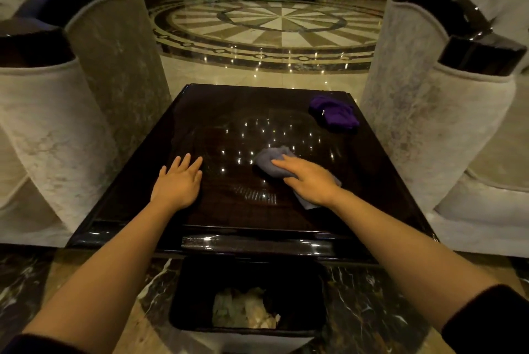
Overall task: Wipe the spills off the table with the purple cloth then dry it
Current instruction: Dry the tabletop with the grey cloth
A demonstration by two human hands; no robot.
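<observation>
A dark glossy wooden table [223, 113] fills the middle of the view. The purple cloth [333, 114] lies crumpled at its far right corner, untouched. My right hand [307, 180] presses flat on a grey cloth [270, 163] right of the table's centre, with the cloth showing beyond the fingertips and under the wrist. My left hand [179, 182] rests palm down on the bare tabletop to the left, fingers spread, holding nothing. Ceiling lights reflect off the surface between the hands.
Pale upholstered armchairs with dark trim stand close on the left [57, 124] and the right [446, 113] of the table. A black bin [249, 296] with crumpled waste sits on the marble floor under the near edge. A patterned floor medallion [272, 27] lies beyond.
</observation>
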